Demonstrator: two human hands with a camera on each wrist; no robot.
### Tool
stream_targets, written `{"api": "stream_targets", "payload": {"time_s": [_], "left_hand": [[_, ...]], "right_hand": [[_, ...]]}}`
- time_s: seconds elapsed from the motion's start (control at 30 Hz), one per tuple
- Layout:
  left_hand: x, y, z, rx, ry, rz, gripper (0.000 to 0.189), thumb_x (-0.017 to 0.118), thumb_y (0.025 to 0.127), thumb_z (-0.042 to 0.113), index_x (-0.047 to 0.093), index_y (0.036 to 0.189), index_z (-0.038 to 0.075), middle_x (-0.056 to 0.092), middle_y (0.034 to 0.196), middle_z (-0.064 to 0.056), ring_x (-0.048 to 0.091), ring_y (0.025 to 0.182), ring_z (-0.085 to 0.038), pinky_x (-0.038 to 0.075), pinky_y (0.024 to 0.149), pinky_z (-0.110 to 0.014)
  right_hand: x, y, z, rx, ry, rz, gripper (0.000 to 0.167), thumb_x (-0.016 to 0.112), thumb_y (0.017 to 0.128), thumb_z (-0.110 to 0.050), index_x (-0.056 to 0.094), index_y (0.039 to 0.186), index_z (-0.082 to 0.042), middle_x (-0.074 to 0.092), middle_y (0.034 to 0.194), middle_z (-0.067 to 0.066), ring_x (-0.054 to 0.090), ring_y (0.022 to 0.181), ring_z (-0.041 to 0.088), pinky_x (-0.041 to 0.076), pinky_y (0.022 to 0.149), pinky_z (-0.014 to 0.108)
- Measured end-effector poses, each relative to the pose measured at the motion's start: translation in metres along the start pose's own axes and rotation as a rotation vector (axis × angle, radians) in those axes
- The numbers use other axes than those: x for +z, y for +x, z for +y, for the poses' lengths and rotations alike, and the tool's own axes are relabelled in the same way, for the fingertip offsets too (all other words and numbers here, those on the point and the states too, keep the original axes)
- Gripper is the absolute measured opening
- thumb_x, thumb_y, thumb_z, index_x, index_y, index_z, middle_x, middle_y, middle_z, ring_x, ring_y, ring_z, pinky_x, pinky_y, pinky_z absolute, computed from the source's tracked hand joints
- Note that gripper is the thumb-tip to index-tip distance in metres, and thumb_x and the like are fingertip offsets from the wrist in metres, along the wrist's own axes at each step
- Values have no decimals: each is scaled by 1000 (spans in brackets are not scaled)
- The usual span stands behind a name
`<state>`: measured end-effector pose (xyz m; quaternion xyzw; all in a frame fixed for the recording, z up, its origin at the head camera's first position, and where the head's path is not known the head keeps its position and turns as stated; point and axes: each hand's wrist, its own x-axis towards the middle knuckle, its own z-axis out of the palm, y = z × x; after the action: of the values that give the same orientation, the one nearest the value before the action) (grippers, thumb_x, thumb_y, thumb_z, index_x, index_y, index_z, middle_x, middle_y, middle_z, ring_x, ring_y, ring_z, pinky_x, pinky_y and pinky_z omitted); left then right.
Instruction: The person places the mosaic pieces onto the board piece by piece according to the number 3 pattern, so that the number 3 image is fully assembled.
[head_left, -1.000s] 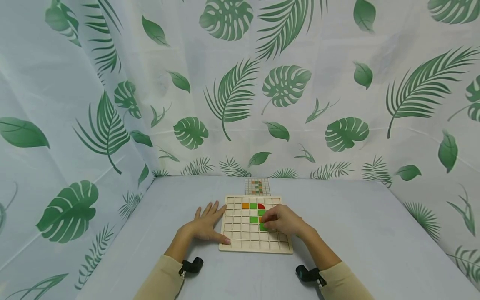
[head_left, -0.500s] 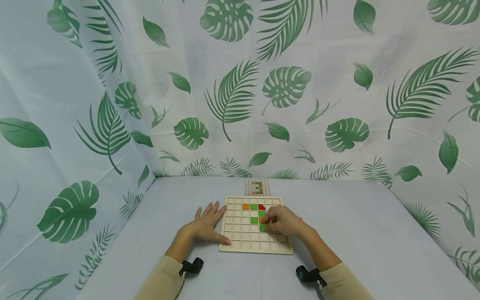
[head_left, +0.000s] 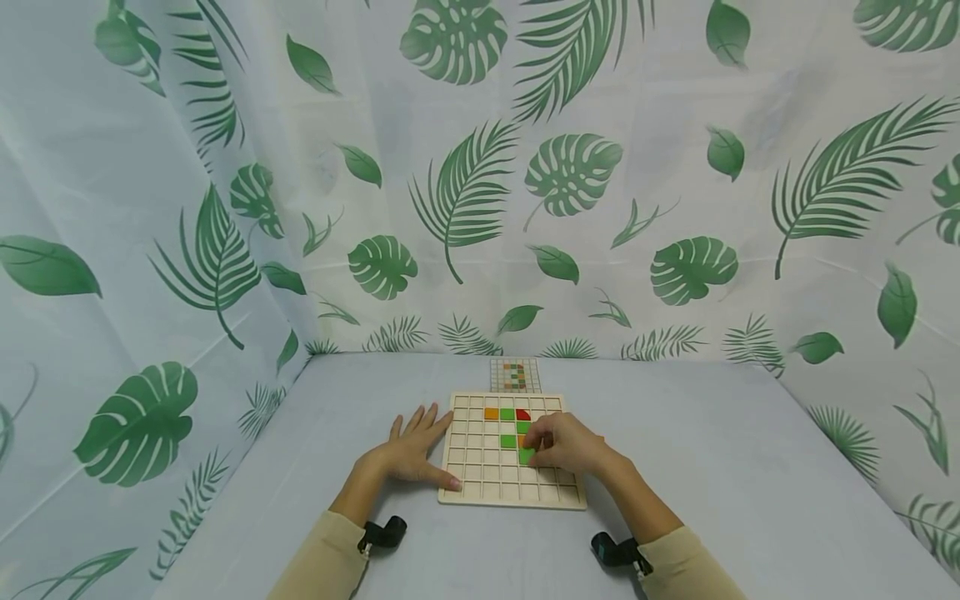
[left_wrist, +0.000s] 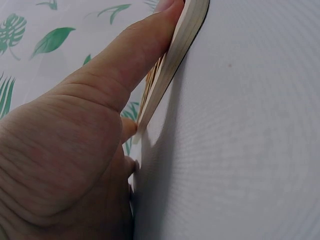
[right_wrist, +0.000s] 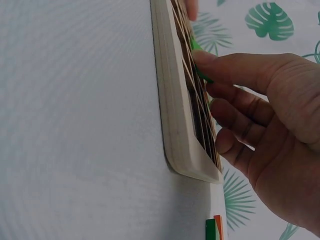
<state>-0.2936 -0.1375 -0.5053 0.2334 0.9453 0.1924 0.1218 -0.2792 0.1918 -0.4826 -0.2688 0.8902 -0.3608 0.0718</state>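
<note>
A square wooden grid board lies flat in the head view. My left hand is spread at its left side, fingertips at the edge, and the thumb presses the near left corner. My right hand is over the board's right half, pinching a green tile at a cell. In the right wrist view the thumb lies against this green tile, which tilts in the grid. Orange, green and red tiles form a far row. My right fingers partly cover an orange tile.
More green tiles sit at the board's middle and above the right fingers. A pattern card is behind the board. Small green and orange-red blocks lie on the table beside the board. A leaf-print curtain surrounds the table.
My right fingers have shifted very slightly at the green tile. My left hand and the board stay in place.
</note>
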Motion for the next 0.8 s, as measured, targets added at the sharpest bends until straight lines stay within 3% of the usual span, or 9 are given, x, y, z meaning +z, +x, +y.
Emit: {"api": "stream_targets", "payload": {"time_s": [0.5, 0.8], "left_hand": [[0, -1, -1, 6, -15, 0, 133, 77, 68, 82, 17, 169, 20, 2, 176, -17, -4, 163, -40, -7, 125, -70], [0, 0, -1, 13, -20, 1, 134, 76, 67, 83, 16, 169, 20, 2, 176, -17, -4, 163, -40, -7, 124, -71]], "right_hand": [[0, 1, 0, -8, -48, 5, 9, 88, 83, -11, 83, 90, -12, 70, 88, -5, 58, 77, 12, 51, 65, 22], [-3, -2, 2, 21, -24, 16, 13, 88, 83, -15, 82, 94, -16, 72, 91, -6, 59, 79, 14, 51, 67, 24]]}}
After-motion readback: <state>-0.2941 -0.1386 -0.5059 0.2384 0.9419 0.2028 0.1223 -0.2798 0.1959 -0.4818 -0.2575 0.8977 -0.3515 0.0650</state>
